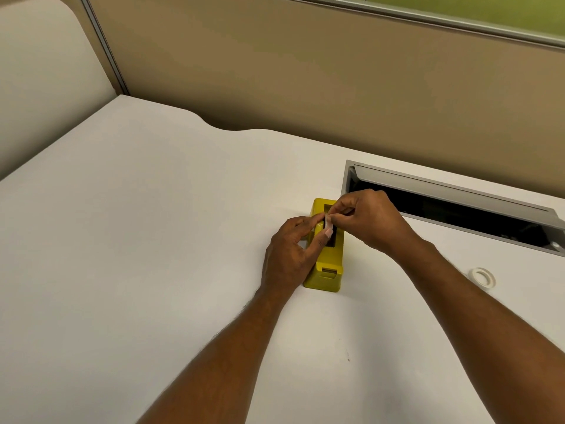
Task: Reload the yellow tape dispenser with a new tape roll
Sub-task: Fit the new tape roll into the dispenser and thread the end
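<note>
Centrally on a white desk [153, 240], a yellow dispenser [327, 270] is half hidden by the left hand [290, 255] gripping its side and the right hand [373, 221] pinching a pale, indistinct tape [329, 224] above its slot.

Yellow dispenser [324, 272] upright on white tabletop [153, 240], long axis running away from camera, dark roll slot open on top. Clear tape roll [328, 224] held over slot. Second white roll [482, 277] flat on tabletop, well right.
</note>
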